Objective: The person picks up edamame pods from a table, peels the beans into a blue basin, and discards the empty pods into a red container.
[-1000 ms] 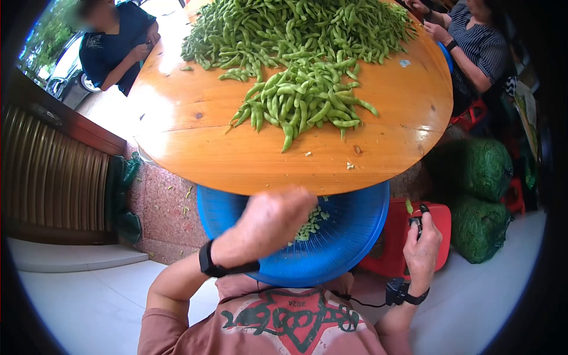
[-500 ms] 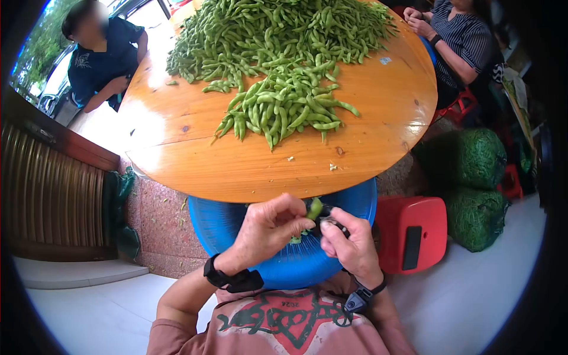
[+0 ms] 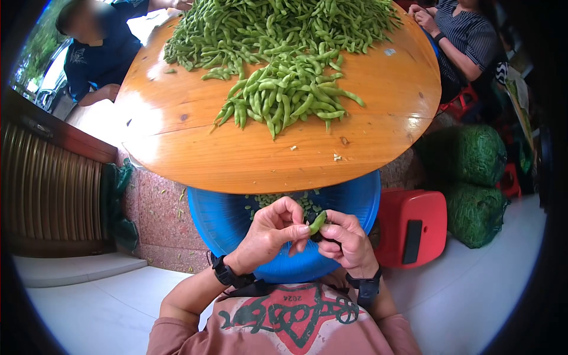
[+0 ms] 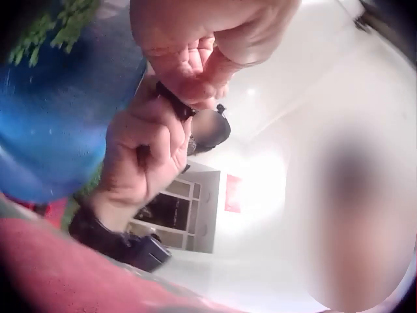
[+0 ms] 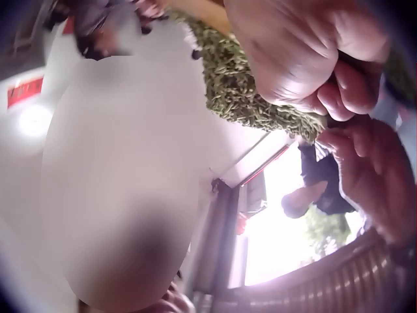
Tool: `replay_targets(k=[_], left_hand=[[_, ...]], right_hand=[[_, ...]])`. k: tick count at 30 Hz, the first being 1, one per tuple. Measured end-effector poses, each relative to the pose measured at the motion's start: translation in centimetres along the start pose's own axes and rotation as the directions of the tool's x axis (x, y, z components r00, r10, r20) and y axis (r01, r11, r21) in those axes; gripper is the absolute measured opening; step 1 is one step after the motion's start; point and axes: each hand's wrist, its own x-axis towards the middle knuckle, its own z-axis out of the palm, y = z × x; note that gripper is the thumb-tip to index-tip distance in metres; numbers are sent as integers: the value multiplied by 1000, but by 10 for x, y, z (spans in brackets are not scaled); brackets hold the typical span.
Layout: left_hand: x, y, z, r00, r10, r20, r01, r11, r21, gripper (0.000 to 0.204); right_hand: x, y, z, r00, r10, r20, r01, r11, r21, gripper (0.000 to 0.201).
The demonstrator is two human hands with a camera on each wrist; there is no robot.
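Note:
A green soybean pod [image 3: 318,222] is between my two hands over a blue basin [image 3: 216,216]. My left hand [image 3: 273,232] pinches the pod's left side between thumb and fingers. Meeting it from the right, my right hand [image 3: 349,239] grips the pod, with a black piece [image 4: 172,101] at its fingers; I cannot tell what that piece is. Shelled green beans [image 3: 305,204] lie inside the basin below. In the right wrist view my right hand's curled fingers hide the pod.
A round-edged wooden table [image 3: 236,165] overhangs the basin and bears a big heap of pods [image 3: 278,35], with a smaller pile [image 3: 284,97] nearer me. To the right stand a red stool [image 3: 414,228] and full green net sacks [image 3: 476,216]. People sit at both table sides.
My right hand has come left from beside the red stool with the pod, to over the basin. My left hand, blurred over the basin a second ago, now meets it at the pod.

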Motion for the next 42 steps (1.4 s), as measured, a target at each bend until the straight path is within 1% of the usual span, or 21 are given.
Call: replay_targets(k=[1, 2, 5, 6, 7, 8, 10, 12, 13, 14, 16, 17, 20, 22, 26, 32, 35, 36, 38, 40, 42], left_hand=[[0, 0, 1, 997, -54, 48, 61, 982, -178, 23], [0, 1, 2, 990, -96, 103, 127, 929, -348, 28], [5, 4, 2, 974, -200, 104, 223, 915, -336, 34], [7, 3, 4, 974, -201, 105, 225, 916, -333, 34], [9, 2, 7, 983, -170, 74, 177, 980, -92, 34], [11, 2, 9, 990, -131, 52, 122, 980, 155, 33], [11, 3, 10, 990, -138, 17, 127, 943, 306, 29], [11, 4, 10, 995, -101, -2, 89, 872, 481, 25], [9, 11, 14, 998, 17, 55, -50, 724, 688, 22], [9, 11, 13, 998, 15, 54, -48, 725, 687, 22], [8, 13, 10, 983, 86, 164, -184, 512, 839, 23], [8, 15, 9, 983, 88, 161, -183, 511, 840, 23], [10, 19, 1, 991, -84, 109, -33, 626, 780, 30], [12, 14, -6, 933, -358, 42, 316, 870, 379, 38], [14, -4, 3, 970, -238, 36, 227, 954, 195, 42], [14, -17, 6, 993, -115, -18, 114, 993, -28, 38], [20, -29, 14, 976, -114, -185, 133, 987, 93, 41], [23, -33, 20, 978, -25, -206, 59, 985, 163, 42], [23, -27, 18, 988, -37, -149, 95, 909, 406, 45], [22, -12, 22, 1000, 30, 4, -24, 704, 710, 51], [17, -12, 11, 989, -46, 143, -91, 575, 813, 57]], right_hand=[[0, 3, -3, 997, 39, 59, -48, 985, 165, 12], [-1, 2, -4, 998, 38, 58, -47, 985, 166, 12], [-5, -6, 2, 996, 21, 84, -31, 992, 124, 12], [-7, -9, 6, 999, -32, -37, 25, 982, -188, 9], [-8, -11, 10, 983, -119, -138, 37, 874, -485, 7], [-8, -12, 10, 983, -119, -142, 36, 875, -483, 7], [-5, -12, 13, 865, -472, 168, 329, 282, -901, 5], [-8, -14, 21, 883, -460, 95, 269, 330, -905, 8], [-8, -13, 20, 875, -473, 107, 278, 308, -910, 7], [-8, -11, 19, 867, -485, 120, 286, 286, -914, 5], [-7, -9, 17, 871, -478, 111, 272, 281, -920, 5], [-5, -8, 16, 875, -473, 106, 260, 274, -926, 5], [-1, -7, 12, 904, -425, 58, 216, 336, -917, 5], [3, -1, 14, 862, -503, 59, 218, 263, -940, 6], [13, 13, 20, 713, -688, 134, 228, 47, -972, 9], [16, 14, 23, 695, -701, 159, 245, 23, -969, 11], [19, 19, 23, 694, -696, 185, 260, 2, -966, 11], [20, 20, 23, 691, -694, 202, 265, -17, -964, 11], [17, 15, 20, 668, -717, 201, 280, -9, -960, 9], [3, -3, 13, 777, -625, 81, 209, 135, -969, 7], [-23, -26, 2, 765, -644, 3, 138, 159, -978, 4]])
